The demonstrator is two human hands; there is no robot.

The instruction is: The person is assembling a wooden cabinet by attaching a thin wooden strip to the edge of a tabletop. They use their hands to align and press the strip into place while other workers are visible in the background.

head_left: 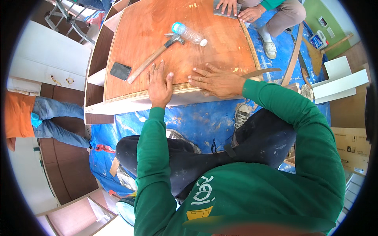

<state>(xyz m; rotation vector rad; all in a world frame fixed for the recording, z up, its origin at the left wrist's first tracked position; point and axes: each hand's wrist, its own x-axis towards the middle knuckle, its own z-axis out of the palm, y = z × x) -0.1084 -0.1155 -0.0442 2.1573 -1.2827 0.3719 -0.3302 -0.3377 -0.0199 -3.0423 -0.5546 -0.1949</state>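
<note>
Both my hands lie on the near edge of a wooden cabinet panel (134, 43) with a reddish-brown plywood face. My left hand (159, 87) rests with fingers spread by the end of a hammer's handle. That hammer (154, 58) lies slantwise, its metal head touching or close to a clear plastic bottle (189, 34) with a blue band. Flat on the wood, my right hand (218, 80) has its fingers stretched out and holds nothing. Just beyond its wrist, a thin brown strip (256, 73) sticks out past the panel's edge. A black phone (120, 71) lies left of the hammer.
Across the panel, another person's hands (232, 8) press on a flat grey plate. Blue sheeting (189, 122) covers the floor. At left stands a person in jeans (59, 114). White boards (340, 84), a white jug (318, 40) and a cardboard box (350, 147) are at right.
</note>
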